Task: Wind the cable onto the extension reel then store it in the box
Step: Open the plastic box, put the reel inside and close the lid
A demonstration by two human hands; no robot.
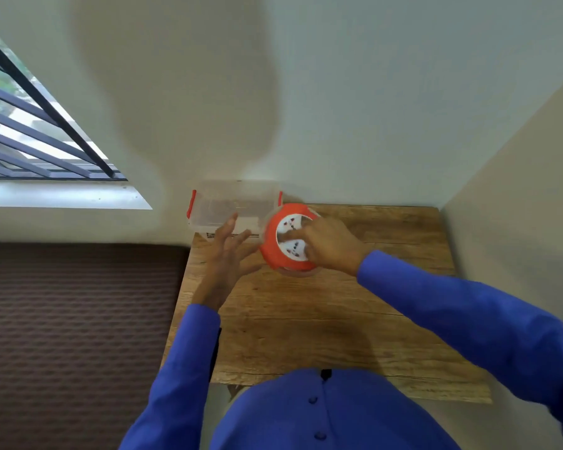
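Note:
An orange extension reel (pixel 273 246) with a white socket face stands tilted on the wooden table (pixel 322 319), near the back. My right hand (pixel 330 243) grips it from the right, fingers over the white socket face. My left hand (pixel 226 254) hovers just left of the reel with fingers spread, holding nothing. A clear plastic box (pixel 231 206) with red clips sits at the table's back left corner, just behind my left hand. No loose cable shows.
Walls close in the table at the back and on the right. A dark patterned mattress (pixel 78 319) lies left of the table. A barred window (pixel 30 125) is at upper left.

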